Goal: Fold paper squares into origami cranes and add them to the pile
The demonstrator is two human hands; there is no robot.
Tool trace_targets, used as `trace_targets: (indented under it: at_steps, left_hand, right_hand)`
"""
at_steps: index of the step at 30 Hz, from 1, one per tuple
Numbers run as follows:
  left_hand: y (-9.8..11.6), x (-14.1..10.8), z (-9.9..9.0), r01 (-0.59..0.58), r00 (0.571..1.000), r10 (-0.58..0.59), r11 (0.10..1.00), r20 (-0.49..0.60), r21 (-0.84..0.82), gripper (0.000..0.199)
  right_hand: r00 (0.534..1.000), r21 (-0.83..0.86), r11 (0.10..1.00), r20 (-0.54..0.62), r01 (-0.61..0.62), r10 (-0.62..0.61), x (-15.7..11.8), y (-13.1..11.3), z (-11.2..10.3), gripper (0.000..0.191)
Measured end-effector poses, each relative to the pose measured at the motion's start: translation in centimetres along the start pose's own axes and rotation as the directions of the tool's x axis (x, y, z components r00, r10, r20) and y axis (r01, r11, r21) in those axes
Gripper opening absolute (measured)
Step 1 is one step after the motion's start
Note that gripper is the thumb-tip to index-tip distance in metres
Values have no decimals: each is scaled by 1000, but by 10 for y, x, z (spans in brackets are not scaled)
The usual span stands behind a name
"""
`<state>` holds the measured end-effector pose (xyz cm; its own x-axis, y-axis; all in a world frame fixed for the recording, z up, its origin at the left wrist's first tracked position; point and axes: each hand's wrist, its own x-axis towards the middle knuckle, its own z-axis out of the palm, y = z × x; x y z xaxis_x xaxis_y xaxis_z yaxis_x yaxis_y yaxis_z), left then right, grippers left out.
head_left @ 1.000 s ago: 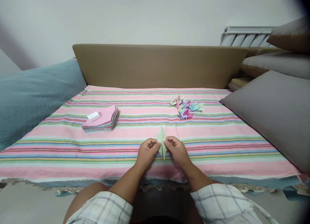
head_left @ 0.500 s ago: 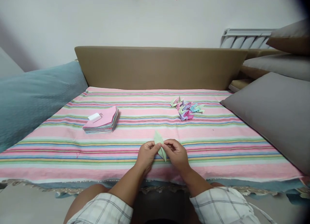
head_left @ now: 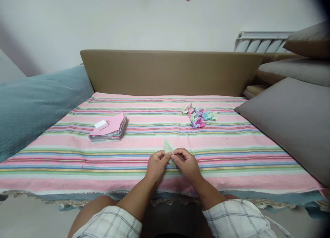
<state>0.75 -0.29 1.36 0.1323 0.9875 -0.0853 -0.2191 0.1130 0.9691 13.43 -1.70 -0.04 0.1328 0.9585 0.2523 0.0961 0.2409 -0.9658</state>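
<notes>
A pale green piece of folded paper [head_left: 168, 147], narrow and diamond-shaped, is pinched between my two hands just above the striped cloth. My left hand [head_left: 156, 166] grips its left edge, thumb on top. From the right, my right hand [head_left: 187, 164] pinches the other edge with thumb and forefinger. Both thumbs nearly meet over the paper's middle and hide part of it. Farther back on the right lies a cluster of small folded paper cranes [head_left: 198, 117] in several colours. To the left sits a stack of coloured paper sheets [head_left: 113, 127], pink on top.
A white plug adapter [head_left: 101, 125] rests on the stack. The striped cloth [head_left: 64, 172] covers the seat, with a brown backrest [head_left: 170, 73] behind. A blue-covered armrest [head_left: 41, 104] stands at left, grey cushions [head_left: 291, 117] at right.
The thumbs have shifted slightly over the green paper, and its lower tip shows less below them. Both hands keep their pinch, and the surrounding things stay put.
</notes>
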Motion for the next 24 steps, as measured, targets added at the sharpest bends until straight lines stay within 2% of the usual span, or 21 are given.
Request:
trace_targets:
  at_steps: [6,9,13,16,20,24]
  left_hand:
    - [2,-2,1,-11,1000,11,1000,1,4,26]
    - [1,-1,1,-34,999,34,999,-16,43,27]
    - [-1,0,0,-56,998,58,995,-15,84,26]
    - [-1,0,-1,-57,998,58,995,-5,87,27]
    - [-1,-1,-3,-90,994,82,990,75,110,32]
    - [-3,-2,-5,-97,985,88,994,150,55,37]
  right_hand:
    - [982,-187,966,-16,181,-187,-3,-3,-2,17]
    - [971,-273,935,-12,228,-241,-5,-5,-2,16]
    - [968,-265,931,46,252,-249,-6,-7,-2,18]
    - [969,-239,939,45,248,-245,-5,-6,-2,17]
    - [971,-254,938,28,236,-237,-4,-5,-2,16]
    - [976,-272,939,5,210,-217,-4,-5,-3,16]
